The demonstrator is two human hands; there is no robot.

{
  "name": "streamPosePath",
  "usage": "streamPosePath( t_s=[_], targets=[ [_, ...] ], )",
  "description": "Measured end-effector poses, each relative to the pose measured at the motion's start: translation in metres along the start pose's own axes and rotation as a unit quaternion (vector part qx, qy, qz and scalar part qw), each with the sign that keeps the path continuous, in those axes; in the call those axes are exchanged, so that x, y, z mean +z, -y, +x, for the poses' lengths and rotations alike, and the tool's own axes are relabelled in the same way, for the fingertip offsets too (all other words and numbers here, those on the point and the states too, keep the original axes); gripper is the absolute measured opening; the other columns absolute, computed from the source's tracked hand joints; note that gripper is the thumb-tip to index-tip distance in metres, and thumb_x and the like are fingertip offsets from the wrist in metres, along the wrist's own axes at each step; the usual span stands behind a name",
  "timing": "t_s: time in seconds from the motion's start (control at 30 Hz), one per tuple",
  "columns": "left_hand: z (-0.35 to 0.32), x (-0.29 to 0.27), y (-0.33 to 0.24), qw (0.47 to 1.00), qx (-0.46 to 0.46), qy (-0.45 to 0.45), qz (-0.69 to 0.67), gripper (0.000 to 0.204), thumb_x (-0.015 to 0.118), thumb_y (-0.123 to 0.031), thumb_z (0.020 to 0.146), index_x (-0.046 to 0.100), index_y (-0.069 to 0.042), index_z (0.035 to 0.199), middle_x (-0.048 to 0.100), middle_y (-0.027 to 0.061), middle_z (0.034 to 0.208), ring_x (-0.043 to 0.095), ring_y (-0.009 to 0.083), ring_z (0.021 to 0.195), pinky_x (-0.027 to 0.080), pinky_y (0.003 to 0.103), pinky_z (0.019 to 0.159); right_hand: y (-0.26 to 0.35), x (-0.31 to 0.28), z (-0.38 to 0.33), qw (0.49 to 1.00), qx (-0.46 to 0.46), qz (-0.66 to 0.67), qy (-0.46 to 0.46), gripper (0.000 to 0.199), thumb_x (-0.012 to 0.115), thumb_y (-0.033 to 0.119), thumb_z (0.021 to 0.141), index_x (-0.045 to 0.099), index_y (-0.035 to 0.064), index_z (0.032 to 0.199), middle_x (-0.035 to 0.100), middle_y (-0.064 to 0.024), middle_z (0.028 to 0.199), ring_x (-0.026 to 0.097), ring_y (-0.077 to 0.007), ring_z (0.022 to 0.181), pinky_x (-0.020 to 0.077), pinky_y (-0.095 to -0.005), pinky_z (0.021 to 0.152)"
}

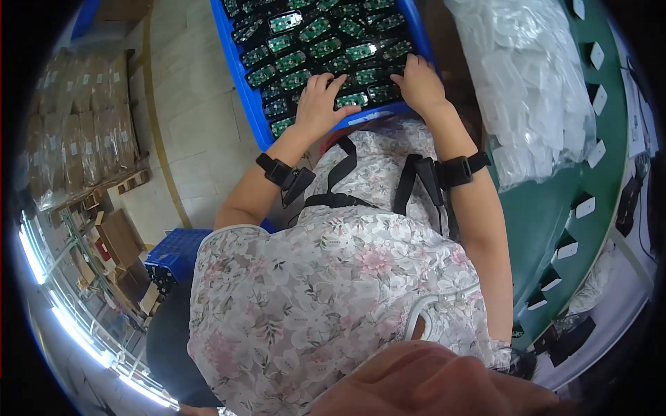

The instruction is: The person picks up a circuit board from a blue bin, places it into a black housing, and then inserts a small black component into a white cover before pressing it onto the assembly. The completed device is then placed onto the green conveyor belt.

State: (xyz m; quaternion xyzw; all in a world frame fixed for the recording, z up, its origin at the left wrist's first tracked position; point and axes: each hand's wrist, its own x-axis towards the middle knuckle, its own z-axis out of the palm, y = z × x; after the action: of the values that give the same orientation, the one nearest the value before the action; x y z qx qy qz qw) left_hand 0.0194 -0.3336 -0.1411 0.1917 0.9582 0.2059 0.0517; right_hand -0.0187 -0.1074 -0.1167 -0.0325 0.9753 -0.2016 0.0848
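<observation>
A blue tray [238,73] sits in front of me, filled with rows of green circuit boards [325,47] in black housings. Over the near left part of these rows is my left hand [319,105], its thumb and fingers spread, touching the boards with nothing visibly gripped. At the tray's near right corner rests my right hand [421,84]. Its thumb points toward a board and stands apart from the fingers, which lie along the right side; no held item shows. Both wrists carry black straps with small boxes.
On my right a green table [534,208] bears a large clear bag of white plastic parts [527,83]. Several small white devices [585,206] line its far edge. To the left stand a blue crate [177,253] and wrapped brown stacks [83,125] on a pallet.
</observation>
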Motion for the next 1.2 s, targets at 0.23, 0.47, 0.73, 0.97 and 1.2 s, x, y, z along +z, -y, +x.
streamPosePath(
  t_s=[0.23, 0.47, 0.73, 0.97, 1.2],
  targets=[
    [-0.008, -0.025, -0.01, 0.985, 0.126, 0.113, 0.007, 0.078, 0.071, -0.038, 0.077, 0.036, -0.017, 0.143, 0.038, 0.017, 0.138, 0.03, 0.0355, 0.134, 0.032, 0.046, 0.105, -0.01, -0.015, -0.017, 0.983, 0.004, -0.121, 0.14, 0.082, 0.085, 0.022, 0.059, 0.043, 0.0068, 0.127, 0.049, -0.018, 0.115, 0.054, -0.0389, 0.104, 0.0502, -0.0443, 0.084],
    [-0.012, -0.014, -0.028, 0.99, 0.123, 0.009, 0.063, 0.076, 0.069, -0.041, 0.078, 0.037, -0.016, 0.142, 0.044, 0.0188, 0.13, 0.041, 0.0347, 0.122, 0.036, 0.044, 0.098, -0.004, -0.028, -0.022, 0.974, -0.004, -0.129, 0.189, 0.088, 0.084, 0.021, 0.06, 0.04, 0.0245, 0.136, 0.054, -0.0192, 0.111, 0.061, -0.039, 0.094, 0.0516, -0.0441, 0.08],
    [-0.02, -0.026, -0.029, 0.991, 0.129, 0.009, 0.019, 0.085, 0.069, -0.053, 0.072, 0.041, -0.013, 0.14, 0.048, 0.0152, 0.121, 0.043, 0.0306, 0.116, 0.029, 0.045, 0.1, -0.019, -0.01, -0.03, 0.947, 0.068, 0.274, 0.152, 0.062, 0.076, 0.035, 0.079, 0.048, 0.0104, 0.129, 0.059, -0.0138, 0.118, 0.057, -0.0191, 0.103, 0.0462, -0.0303, 0.087],
    [-0.011, -0.017, -0.032, 0.994, 0.11, -0.026, -0.009, 0.089, 0.073, -0.05, 0.069, 0.039, -0.01, 0.14, 0.044, 0.016, 0.126, 0.041, 0.0337, 0.118, 0.03, 0.048, 0.1, -0.003, 0.008, -0.053, 0.938, 0.031, 0.344, 0.031, 0.062, 0.073, 0.021, 0.081, 0.044, 0.0146, 0.136, 0.058, -0.0139, 0.116, 0.055, -0.0231, 0.107, 0.045, -0.031, 0.091],
    [0.011, -0.027, -0.036, 0.99, 0.127, -0.056, 0.014, 0.1, 0.072, -0.057, 0.065, 0.036, -0.003, 0.14, 0.042, 0.0207, 0.129, 0.041, 0.0378, 0.119, 0.035, 0.046, 0.101, 0.017, -0.017, -0.061, 0.985, -0.021, 0.121, -0.123, 0.059, 0.067, 0.027, 0.085, 0.043, 0.0111, 0.136, 0.054, -0.0199, 0.12, 0.052, -0.0385, 0.108, 0.0436, -0.0412, 0.093]
  ],
)
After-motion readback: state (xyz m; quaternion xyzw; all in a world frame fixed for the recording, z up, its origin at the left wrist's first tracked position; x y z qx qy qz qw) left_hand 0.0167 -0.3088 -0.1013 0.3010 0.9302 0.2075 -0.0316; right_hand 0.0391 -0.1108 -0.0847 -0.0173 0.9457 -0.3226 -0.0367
